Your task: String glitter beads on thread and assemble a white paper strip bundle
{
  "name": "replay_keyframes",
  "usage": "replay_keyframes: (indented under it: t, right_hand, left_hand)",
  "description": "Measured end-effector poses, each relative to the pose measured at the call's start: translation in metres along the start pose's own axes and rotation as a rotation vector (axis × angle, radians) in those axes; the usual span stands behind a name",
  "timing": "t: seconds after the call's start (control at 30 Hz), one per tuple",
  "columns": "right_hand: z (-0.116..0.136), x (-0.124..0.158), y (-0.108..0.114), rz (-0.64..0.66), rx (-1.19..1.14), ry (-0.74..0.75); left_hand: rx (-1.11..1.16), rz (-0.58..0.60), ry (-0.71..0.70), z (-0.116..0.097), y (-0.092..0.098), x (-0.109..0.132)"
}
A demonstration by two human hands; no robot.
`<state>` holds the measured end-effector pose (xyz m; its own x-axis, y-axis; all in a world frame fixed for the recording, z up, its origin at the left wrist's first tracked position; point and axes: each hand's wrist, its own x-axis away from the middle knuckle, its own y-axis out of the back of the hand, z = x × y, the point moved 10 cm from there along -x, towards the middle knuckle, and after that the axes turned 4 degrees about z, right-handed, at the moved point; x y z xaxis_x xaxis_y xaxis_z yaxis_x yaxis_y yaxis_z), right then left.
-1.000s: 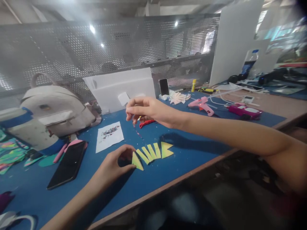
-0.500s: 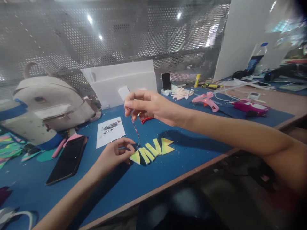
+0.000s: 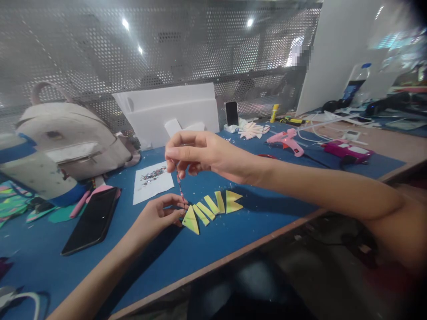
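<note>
My right hand (image 3: 203, 153) hovers above the blue mat, fingers pinched on the top end of a thin glittery pink strip (image 3: 180, 189) that hangs down. My left hand (image 3: 156, 218) pinches the strip's lower end right beside the leftmost of several yellow-green paper pieces (image 3: 211, 208) laid in a row on the mat. A white paper with glitter scraps (image 3: 152, 182) lies just behind my left hand.
A black phone (image 3: 91, 221) lies at the left, with a beige backpack (image 3: 66, 138) behind it. White foam board (image 3: 167, 113) leans on the perforated screen. A pink glue gun (image 3: 286, 141), red scissors (image 3: 266, 156) and a magenta tool (image 3: 347, 151) sit at the right. The table edge (image 3: 253, 249) runs diagonally.
My right hand drew the strip out from near the mat and moved left. My left hand left the paper piece and pinched the strip's lower end. The red scissors came into view farther right.
</note>
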<state>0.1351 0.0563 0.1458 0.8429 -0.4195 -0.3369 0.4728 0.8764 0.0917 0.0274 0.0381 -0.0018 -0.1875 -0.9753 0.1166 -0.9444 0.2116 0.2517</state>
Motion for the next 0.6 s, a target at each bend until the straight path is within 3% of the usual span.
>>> replay_keyframes:
  t: [0.6]
  right_hand:
    - [-0.009,0.001,-0.013,0.066,-0.045,-0.026]
  left_hand:
    - [0.019,0.001,-0.006,0.003,0.002,-0.001]
